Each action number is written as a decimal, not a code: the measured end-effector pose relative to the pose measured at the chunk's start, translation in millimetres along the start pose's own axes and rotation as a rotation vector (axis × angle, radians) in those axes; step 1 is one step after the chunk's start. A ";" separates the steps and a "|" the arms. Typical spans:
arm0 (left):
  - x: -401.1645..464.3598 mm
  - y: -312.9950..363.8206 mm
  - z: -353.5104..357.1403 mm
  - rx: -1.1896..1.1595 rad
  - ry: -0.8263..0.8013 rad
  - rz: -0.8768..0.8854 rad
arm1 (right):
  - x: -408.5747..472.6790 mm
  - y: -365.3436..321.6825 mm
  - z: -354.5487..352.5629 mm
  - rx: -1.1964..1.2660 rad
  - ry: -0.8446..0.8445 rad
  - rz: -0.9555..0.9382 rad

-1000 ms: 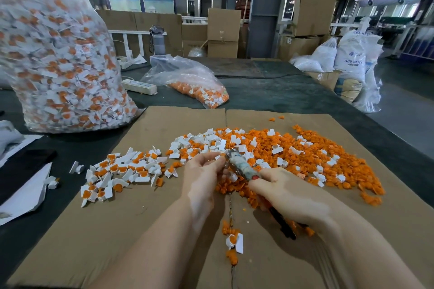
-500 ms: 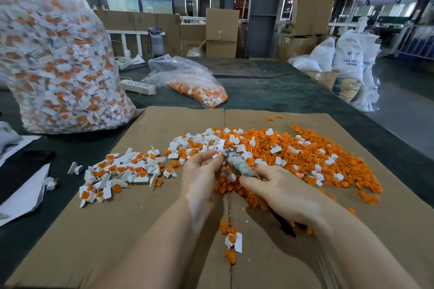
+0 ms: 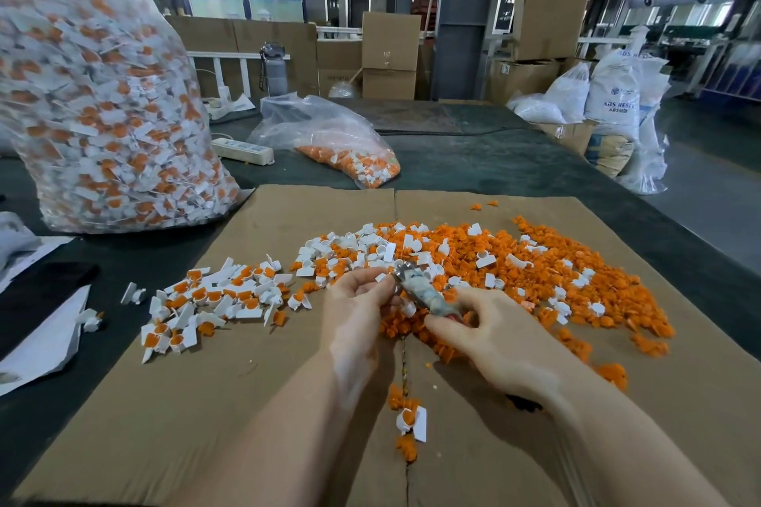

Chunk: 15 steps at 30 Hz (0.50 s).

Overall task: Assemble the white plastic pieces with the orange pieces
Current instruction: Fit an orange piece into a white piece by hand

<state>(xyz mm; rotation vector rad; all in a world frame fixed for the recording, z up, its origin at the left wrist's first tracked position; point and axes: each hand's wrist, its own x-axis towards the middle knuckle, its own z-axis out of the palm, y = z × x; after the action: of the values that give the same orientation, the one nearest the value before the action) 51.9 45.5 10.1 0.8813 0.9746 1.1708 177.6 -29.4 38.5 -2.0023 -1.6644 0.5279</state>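
A pile of loose orange pieces mixed with white plastic pieces lies on flattened cardboard. To its left sits a smaller heap of assembled white-and-orange pieces. My right hand grips a metal hand tool wrapped in worn tape, its tip pointing up-left. My left hand pinches a small white piece at the tool's tip; the piece itself is mostly hidden by my fingers. One assembled piece lies near me on the cardboard seam.
A large clear bag full of assembled pieces stands at the left. A smaller bag of pieces and a white power strip lie behind the cardboard. Papers lie at the left edge. Cardboard boxes and white sacks stand beyond the table.
Both hands have shifted slightly away from me over the pile, staying together at the tool's tip. My right hand's fingers have slid up the tool. The piles have not moved.
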 end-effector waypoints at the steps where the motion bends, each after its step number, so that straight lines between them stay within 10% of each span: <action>1: 0.3 -1.2 -2.2 0.024 0.001 0.008 | -0.2 3.8 -1.1 0.005 0.027 0.010; 8: 0.0 -13.3 -22.7 0.520 -0.075 0.274 | 16.9 49.7 -12.7 -0.376 0.367 0.168; 15: 2.0 -20.5 -23.7 0.601 -0.036 0.343 | 24.5 67.0 -10.1 -0.709 0.327 0.266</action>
<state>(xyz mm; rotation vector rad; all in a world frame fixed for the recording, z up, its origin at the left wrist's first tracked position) 36.5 45.1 -17.3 1.5922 1.2019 1.1519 241.4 -16.2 7.7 -2.6426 -1.5045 -0.3613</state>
